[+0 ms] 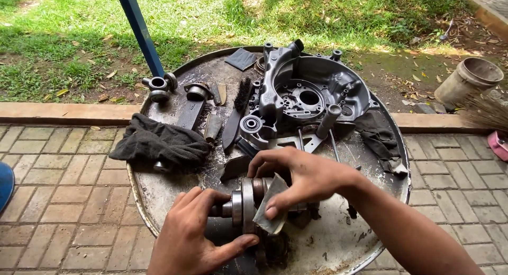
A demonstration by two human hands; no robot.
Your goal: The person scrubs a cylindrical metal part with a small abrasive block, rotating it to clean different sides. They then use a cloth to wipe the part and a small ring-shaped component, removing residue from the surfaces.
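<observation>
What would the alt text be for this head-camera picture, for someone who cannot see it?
Over a round metal tray, the left hand grips a metal shaft assembly while the right hand presses a grey abrasive sheet against it. Behind lie an engine casing, a brush and a dark rag.

bright daylight on the grass (63, 21), shaded foreground, sharp focus, mild edge distortion.

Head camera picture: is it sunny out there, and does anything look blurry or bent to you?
In the head view, bright sun lights the grass, with a band of shade at its left; the round metal tray shows pale glare at its lower edge. Both hands, left and right, and the engine casing look sharp. The brick kerb bows slightly, a wide-lens effect.
</observation>
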